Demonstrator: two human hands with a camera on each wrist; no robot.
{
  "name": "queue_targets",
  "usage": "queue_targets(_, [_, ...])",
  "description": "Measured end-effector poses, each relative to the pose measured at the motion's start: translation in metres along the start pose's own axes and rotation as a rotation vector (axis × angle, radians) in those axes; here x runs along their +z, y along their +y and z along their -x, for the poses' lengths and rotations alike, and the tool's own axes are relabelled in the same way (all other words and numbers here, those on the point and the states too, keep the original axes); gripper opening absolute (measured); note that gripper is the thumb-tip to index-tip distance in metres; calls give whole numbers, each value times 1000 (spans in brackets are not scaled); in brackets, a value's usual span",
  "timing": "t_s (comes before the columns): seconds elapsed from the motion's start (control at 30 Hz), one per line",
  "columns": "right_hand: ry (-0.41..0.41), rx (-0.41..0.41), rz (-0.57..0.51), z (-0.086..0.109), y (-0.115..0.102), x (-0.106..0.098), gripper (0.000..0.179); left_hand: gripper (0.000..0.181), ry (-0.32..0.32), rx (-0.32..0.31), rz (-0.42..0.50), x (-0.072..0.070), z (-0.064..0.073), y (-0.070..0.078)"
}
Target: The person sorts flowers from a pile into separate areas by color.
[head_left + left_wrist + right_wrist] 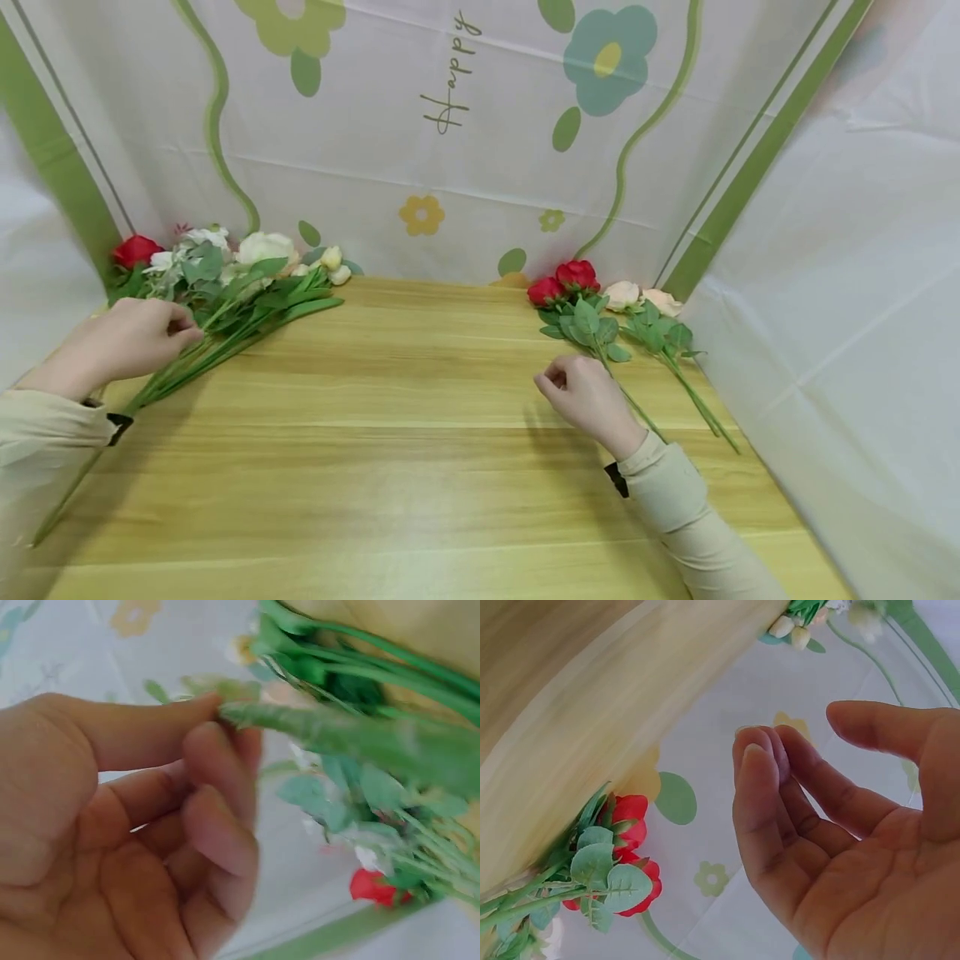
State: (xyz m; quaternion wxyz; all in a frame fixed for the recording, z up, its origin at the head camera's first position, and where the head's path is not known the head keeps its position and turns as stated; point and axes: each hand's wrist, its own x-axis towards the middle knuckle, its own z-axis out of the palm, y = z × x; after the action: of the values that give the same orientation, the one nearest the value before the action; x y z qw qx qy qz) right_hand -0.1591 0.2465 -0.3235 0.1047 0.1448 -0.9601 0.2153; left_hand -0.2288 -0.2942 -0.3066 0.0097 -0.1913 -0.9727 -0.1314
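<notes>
On the left, my left hand [138, 340] is over a heap of flowers. In the left wrist view its thumb and fingers pinch a blurred green flower stem [352, 739]; which bloom it bears is hard to tell. The heap has a red rose [137, 250], a large white flower [266, 247], small white blossoms [206, 237] and pale tulip-like buds [332, 257]. My right hand [588, 402], fingers loosely bent, holds nothing. Just beyond it lie red roses [576, 275] with green leaves. The right wrist view shows its thumb apart from the fingers.
Peach roses [662, 302] lie to the right of the red ones, stems pointing toward the right edge. A wooden table [360, 475] spans the front. Behind it hangs a printed white cloth [360, 108]; a plain white wall [832, 367] stands at the right.
</notes>
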Motion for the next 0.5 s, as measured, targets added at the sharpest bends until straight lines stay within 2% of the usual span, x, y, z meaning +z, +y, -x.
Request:
queue_targets(0.1, [23, -10, -11, 1, -2, 2, 15, 31, 69, -31, 142, 1, -2, 21])
queue_targets(0.2, [34, -34, -48, 2, -8, 5, 13, 46, 125, -113, 425, 8, -3, 54])
queue_targets(0.27, [22, -56, -92, 4, -15, 8, 12, 49, 149, -130, 616, 14, -1, 80])
queue_targets(0.37, [-11, -95, -163, 7, -27, 13, 12, 44, 151, -72, 853, 24, 2, 116])
queue_targets(0.5, [-47, -145, -237, 12, -42, 18, 12, 35, 103, 36, 1024, 39, 7, 150])
